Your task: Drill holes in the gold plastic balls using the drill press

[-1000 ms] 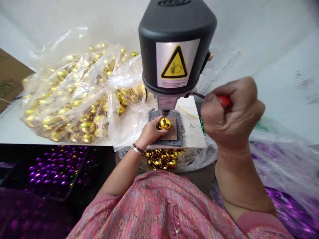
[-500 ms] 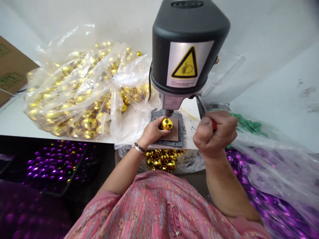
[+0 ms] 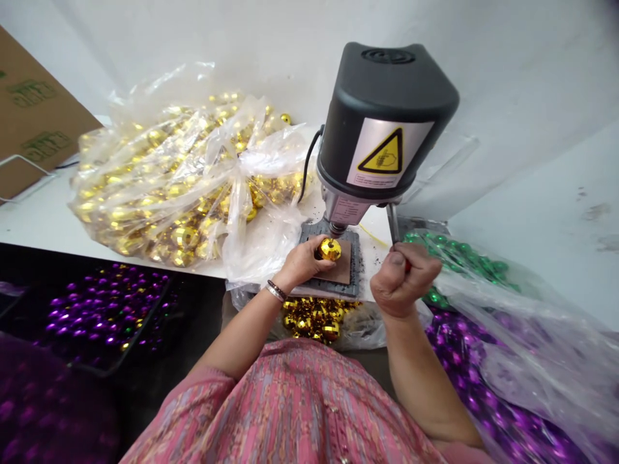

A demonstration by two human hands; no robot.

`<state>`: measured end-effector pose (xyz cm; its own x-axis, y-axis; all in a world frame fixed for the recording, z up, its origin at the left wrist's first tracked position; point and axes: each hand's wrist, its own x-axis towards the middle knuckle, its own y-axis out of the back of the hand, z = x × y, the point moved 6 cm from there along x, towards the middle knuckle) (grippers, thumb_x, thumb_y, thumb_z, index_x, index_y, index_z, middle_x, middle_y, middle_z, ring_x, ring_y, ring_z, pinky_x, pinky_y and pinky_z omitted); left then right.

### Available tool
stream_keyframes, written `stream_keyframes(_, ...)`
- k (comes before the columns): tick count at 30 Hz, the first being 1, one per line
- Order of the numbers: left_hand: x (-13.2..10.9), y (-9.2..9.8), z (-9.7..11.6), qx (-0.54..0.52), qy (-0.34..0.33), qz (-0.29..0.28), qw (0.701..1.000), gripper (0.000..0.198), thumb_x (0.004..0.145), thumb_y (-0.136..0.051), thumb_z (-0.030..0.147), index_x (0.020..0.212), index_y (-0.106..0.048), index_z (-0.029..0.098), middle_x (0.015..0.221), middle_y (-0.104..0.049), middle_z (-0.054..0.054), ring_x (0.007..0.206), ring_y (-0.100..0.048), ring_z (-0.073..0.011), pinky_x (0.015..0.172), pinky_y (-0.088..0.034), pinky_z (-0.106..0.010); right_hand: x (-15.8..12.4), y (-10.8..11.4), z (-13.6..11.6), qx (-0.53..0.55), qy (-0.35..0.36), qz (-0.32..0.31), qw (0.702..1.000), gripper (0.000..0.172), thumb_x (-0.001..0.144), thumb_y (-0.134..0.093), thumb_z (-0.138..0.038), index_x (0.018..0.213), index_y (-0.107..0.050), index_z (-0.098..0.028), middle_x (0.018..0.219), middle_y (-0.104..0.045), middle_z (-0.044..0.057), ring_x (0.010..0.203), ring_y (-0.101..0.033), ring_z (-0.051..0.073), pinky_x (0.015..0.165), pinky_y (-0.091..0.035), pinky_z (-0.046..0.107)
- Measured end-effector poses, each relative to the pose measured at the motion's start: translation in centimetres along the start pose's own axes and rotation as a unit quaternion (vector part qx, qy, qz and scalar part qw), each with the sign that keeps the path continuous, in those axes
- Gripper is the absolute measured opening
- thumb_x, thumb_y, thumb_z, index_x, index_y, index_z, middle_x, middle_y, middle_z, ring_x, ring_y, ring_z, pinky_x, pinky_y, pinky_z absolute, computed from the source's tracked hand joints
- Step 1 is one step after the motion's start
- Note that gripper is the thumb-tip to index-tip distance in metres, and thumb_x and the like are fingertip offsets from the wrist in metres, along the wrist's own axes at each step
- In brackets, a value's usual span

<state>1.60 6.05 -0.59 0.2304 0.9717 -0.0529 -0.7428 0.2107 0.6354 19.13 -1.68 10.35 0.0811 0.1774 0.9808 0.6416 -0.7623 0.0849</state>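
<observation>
Thumb and fingers of my left hand (image 3: 305,261) grip a shiny gold faceted ball (image 3: 331,249) from its left side. The ball rests on a brown square board (image 3: 341,270), which lies on the grey base plate (image 3: 355,258) of a bench drill press (image 3: 387,122). Right above the ball is the drill's chuck (image 3: 337,229); whether the bit touches the ball I cannot tell. My right hand (image 3: 403,277) is wrapped round the red knob of the drill's feed lever (image 3: 394,222), to the right of the machine.
A clear plastic bag (image 3: 232,161) full of gold balls lies on the white table (image 3: 29,232). Below the table edge sit more gold balls (image 3: 312,319). Purple balls fill a crate (image 3: 101,309) on the left. Bagged green (image 3: 454,254) and purple balls (image 3: 464,348) are on the right.
My right hand has come down and inward with the lever, which now shows more fully. The left hand still holds the ball under the chuck. The whole view has shifted slightly.
</observation>
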Motion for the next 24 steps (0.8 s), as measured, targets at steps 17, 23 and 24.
stream_keyframes(17,-6.8,3.2,-1.3,-0.026,-0.044,-0.081,0.995,0.065,0.072,-0.077,0.025,0.135,-0.064,0.023,0.120,-0.075,-0.005,0.104,-0.070,-0.0229,0.094,-0.054,-0.034,8.8,-1.2,2.1,0.033,-0.217,-0.036,0.975,0.045,0.096,-0.039,-0.062,0.080,-0.042,-0.020,0.069,-0.044,-0.006,0.057,-0.040,0.005,0.065,-0.036,0.027)
stream_keyframes(23,-10.2,4.5,-4.5,-0.005,0.005,-0.158,0.987,0.063,0.073,-0.081,0.037,0.133,-0.068,0.023,0.099,-0.078,-0.005,0.085,-0.070,-0.0209,0.080,-0.055,-0.031,9.1,-1.4,2.1,0.067,-0.205,-0.032,0.976,0.032,0.099,-0.038,-0.049,0.080,-0.036,-0.023,0.071,-0.041,-0.005,0.058,-0.036,0.006,0.069,-0.034,0.030)
stream_keyframes(24,-10.6,4.6,-5.1,0.002,0.018,-0.152,0.988,0.061,0.075,-0.079,0.038,0.133,-0.068,0.023,0.094,-0.077,-0.004,0.080,-0.069,-0.0199,0.077,-0.054,-0.031,9.2,-1.4,2.1,0.076,-0.206,-0.032,0.975,0.029,0.100,-0.036,-0.045,0.081,-0.035,-0.024,0.071,-0.040,-0.005,0.058,-0.036,0.006,0.070,-0.035,0.030)
